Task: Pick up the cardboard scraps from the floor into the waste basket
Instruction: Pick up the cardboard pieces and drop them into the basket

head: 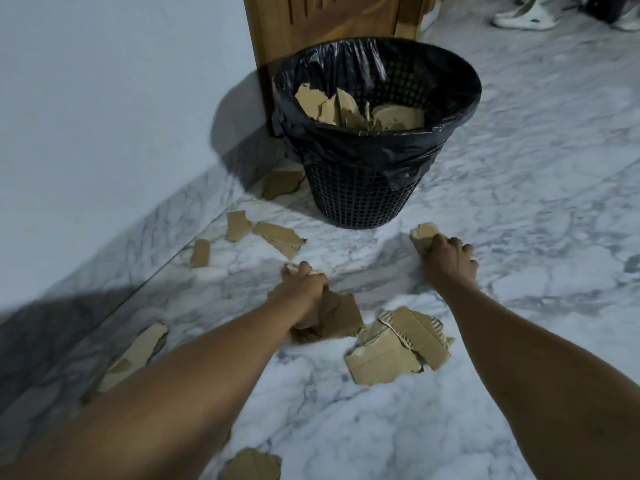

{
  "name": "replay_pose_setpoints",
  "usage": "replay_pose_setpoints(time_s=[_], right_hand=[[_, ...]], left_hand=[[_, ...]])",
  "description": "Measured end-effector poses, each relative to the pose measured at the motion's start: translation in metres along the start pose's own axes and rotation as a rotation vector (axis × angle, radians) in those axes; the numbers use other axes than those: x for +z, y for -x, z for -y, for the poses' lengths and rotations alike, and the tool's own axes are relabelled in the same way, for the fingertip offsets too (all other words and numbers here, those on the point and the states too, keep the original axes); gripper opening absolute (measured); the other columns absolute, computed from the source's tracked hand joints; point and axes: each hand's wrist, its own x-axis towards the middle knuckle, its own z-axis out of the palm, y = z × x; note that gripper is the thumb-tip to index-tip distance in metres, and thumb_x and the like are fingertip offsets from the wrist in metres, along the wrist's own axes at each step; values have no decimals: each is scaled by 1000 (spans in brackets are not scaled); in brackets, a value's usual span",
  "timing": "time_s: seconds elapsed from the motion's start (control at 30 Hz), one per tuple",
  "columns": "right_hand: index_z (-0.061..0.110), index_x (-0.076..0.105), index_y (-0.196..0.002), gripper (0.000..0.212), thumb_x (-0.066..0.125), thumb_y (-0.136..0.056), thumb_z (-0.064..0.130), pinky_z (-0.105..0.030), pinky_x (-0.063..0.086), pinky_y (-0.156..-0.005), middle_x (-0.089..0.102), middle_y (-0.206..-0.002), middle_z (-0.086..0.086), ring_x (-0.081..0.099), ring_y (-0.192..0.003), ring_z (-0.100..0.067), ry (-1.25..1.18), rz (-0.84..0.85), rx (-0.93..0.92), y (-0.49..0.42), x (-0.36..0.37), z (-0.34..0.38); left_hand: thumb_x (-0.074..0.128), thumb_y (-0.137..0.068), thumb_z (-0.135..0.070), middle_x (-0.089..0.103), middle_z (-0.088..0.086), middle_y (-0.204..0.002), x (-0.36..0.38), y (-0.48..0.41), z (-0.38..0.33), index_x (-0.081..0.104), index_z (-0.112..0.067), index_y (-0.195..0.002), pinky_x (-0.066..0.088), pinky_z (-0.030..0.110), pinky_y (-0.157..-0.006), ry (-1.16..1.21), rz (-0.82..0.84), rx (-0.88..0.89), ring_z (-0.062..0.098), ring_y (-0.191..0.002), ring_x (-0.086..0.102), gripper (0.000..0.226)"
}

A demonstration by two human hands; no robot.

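While 2 hands (301, 289) (448, 254) grip scraps (423, 232), cardboard pieces (398, 116) in basket (360, 192).

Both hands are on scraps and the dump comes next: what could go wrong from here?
1. The left hand's grip covers only one edge of a large crumpled scrap; it may slip out on the lift.
2. The shadowed scrap beside the waste basket, near the wall, is easily missed.
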Motion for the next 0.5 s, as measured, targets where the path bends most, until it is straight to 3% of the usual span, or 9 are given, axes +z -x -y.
replay_pose_setpoints(time_s=[0.07, 0.13, 0.17, 0.2, 0.27, 0.33, 0.43, 0.5], right_hand=[[15, 45, -128, 36, 50, -95, 28, -53, 37, -98, 43, -130, -20, 39, -124, -40, -70, 44, 65, 17, -3, -5], [17, 37, -133, 55, 64, -86, 27, -54, 39, -102, 44, -131, -21, 42, -124, -41, -246, 102, 203, 34, -6, -8], [16, 34, -137, 62, 66, -84, 26, -54, 40, -103, 45, -134, -21, 44, -124, -41, -303, 123, 238, 40, -5, -10], [13, 34, -138, 63, 65, -85, 26, -53, 40, -104, 48, -135, -21, 46, -125, -40, -291, 151, 238, 51, -6, -8], [14, 40, -134, 52, 55, -88, 30, -51, 36, -105, 53, -134, -16, 47, -126, -36, -202, 147, 223, 69, -7, 1], [17, 45, -127, 40, 44, -90, 33, -52, 29, -104, 58, -129, -12, 45, -127, -32, -150, 104, 155, 88, -14, 18], [13, 49, -123, 40, 45, -91, 37, -50, 36, -102, 62, -121, -14, 52, -119, -33, -172, 156, -2, 102, -20, 45], [6, 50, -130, 45, 45, -95, 33, -47, 40, -104, 56, -130, -18, 52, -121, -36, -147, 299, -113, 109, -24, 64]], left_hand=[[74, -66, -13, 11, 0, -149, -3, 8, -2, 43, -28, -126, 34, 64, -103, -17, 57, -74, 44, -141, 5, 69], [64, -71, -3, -8, 1, -159, -3, 24, -4, 35, -21, -139, 10, 76, -106, -81, 9, -131, 45, -145, -10, 76], [59, -75, -1, -4, 3, -160, 0, 35, -5, 39, -17, -138, 4, 77, -104, -109, -101, -100, 43, -146, -6, 68], [56, -79, -2, 11, 8, -157, 7, 48, -6, 47, -13, -132, 9, 76, -103, -128, -283, -32, 42, -145, 9, 55], [61, -79, -13, 51, 12, -122, 27, 78, -6, 63, -13, -103, 35, 64, -93, -217, -597, 75, 36, -115, 50, 24], [77, -69, -26, 57, 3, -94, 39, 102, -1, 62, -20, -93, 39, 48, -81, -188, -581, 50, 30, -91, 55, 29], [62, -87, -38, 52, 1, -115, 43, 124, 13, 50, -24, -117, 32, 48, -95, -62, -440, -73, 29, -112, 47, 35], [58, -90, -43, 48, 2, -122, 39, 135, 27, 48, -28, -125, 29, 49, -101, -1, -382, -76, 29, -119, 43, 40]])
